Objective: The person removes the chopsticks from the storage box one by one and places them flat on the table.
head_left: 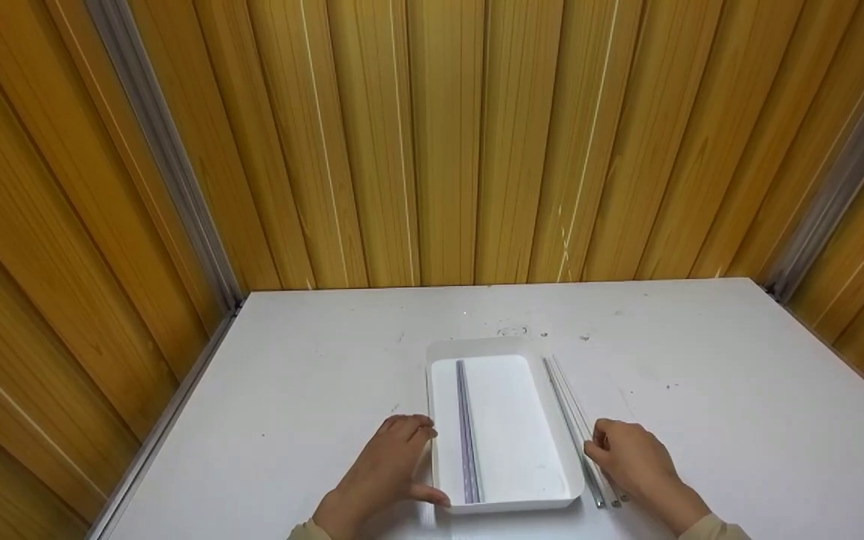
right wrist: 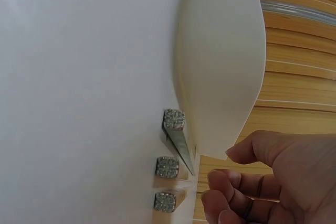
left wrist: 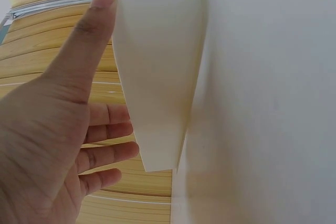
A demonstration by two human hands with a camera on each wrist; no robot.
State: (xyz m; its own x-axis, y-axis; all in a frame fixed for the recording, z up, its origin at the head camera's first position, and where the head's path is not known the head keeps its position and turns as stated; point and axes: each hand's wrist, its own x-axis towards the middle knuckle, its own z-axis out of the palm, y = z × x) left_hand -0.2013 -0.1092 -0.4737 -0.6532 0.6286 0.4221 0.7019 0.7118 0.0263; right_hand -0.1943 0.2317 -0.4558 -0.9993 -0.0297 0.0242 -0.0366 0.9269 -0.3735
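A shallow white tray (head_left: 511,420) lies lengthwise on the table. Inside it, along the left half, are slim chopsticks (head_left: 466,435), a purplish one with a paler one close beside it. Several fingertips and the thumb of my left hand (head_left: 391,461) touch the tray's left wall, fingers fairly straight. Three slender metallic chopsticks (head_left: 573,427) lie outside along the tray's right wall; their square, speckled ends (right wrist: 167,167) face the right wrist camera. Just over them is my right hand (head_left: 636,454), with loosely bent fingers and a gap between thumb and forefinger, holding nothing.
The white table (head_left: 312,360) carries small dark marks beyond the tray. Wood-patterned panels (head_left: 447,150) wall the table at the back and sides, with grey metal posts (head_left: 169,150) at the corners.
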